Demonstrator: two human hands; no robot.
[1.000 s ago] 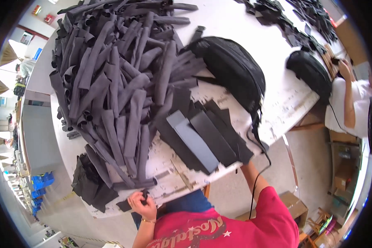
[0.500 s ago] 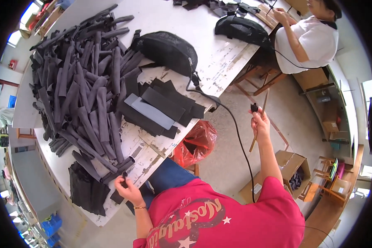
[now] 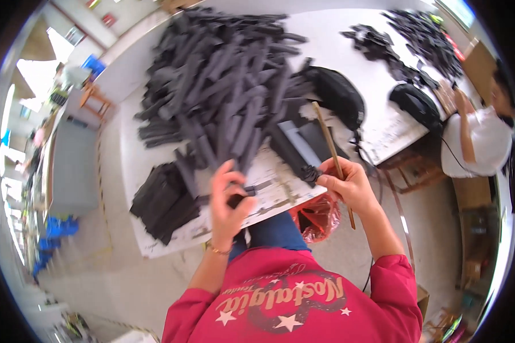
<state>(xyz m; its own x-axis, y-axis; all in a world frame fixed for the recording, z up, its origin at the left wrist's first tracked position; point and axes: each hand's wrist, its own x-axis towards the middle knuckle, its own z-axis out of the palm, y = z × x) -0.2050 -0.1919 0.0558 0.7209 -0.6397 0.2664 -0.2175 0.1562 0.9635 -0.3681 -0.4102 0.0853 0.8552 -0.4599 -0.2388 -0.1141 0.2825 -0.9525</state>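
My right hand (image 3: 349, 183) is closed round a thin wooden stick (image 3: 329, 139), which slants up over the table edge. A small bunched black piece (image 3: 310, 174), apparently fabric, is pinched at the same fingertips. Slightly blurred, my left hand (image 3: 229, 203) curls its fingers and thumb round a dark fabric piece (image 3: 238, 198) at the table's front edge. Behind it rises a big heap of dark grey fabric tubes (image 3: 229, 97). A stack of black fabric pieces (image 3: 166, 203) lies to its left. Flat dark strips (image 3: 294, 146), one lighter grey, lie beyond my right hand.
On the white table (image 3: 133, 148) stands a black mesh-covered rounded thing (image 3: 335, 94) with a cable, and a second one (image 3: 416, 106) farther right. A red plastic bag (image 3: 320, 220) hangs below the front edge. A co-worker in a white top (image 3: 478, 143) sits at the right.
My view has turned, shifting the table rightward. My right hand has come in from the far right to the table edge with the stick and black piece. My left hand has lifted and turned.
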